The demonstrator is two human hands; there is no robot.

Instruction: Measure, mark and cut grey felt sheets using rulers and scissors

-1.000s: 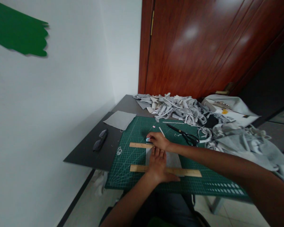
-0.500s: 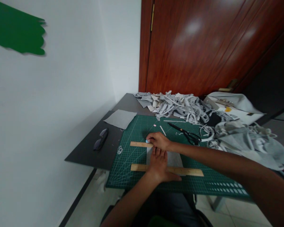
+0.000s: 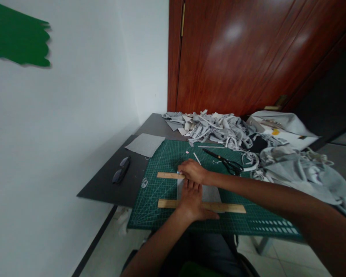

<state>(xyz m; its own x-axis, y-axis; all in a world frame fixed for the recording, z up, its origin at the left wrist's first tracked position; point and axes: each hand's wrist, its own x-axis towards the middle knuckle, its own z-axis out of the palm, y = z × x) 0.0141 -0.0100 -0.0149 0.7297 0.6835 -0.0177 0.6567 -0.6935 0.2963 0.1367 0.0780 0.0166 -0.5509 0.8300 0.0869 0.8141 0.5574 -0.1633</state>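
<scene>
My left hand [image 3: 191, 201] lies spread over a grey piece of fabric [image 3: 212, 193] on the green cutting mat [image 3: 157, 191]. Its palm crosses a lower wooden ruler [image 3: 235, 208], while its fingertips reach toward an upper wooden ruler [image 3: 167, 175]. Just beyond, my right hand [image 3: 192, 171] is closed in a pinch at the upper ruler's far edge. A small pale-blue piece [image 3: 178, 172], like tailor's chalk, shows at its fingertips, mostly hidden. The right hand covers part of the upper ruler.
Black scissors [image 3: 232, 166] lie right of my hands. A heap of grey fabric scraps [image 3: 207, 129] fills the back, with more crumpled cloth [image 3: 300, 167] at right. On the left are a fabric sheet [image 3: 146, 144], dark glasses [image 3: 121, 170] and a small white coil [image 3: 144, 182].
The right hand has shifted slightly along the upper ruler, and the pale-blue piece shows less. My left hand stays pressed in place. The whole view has moved a little.
</scene>
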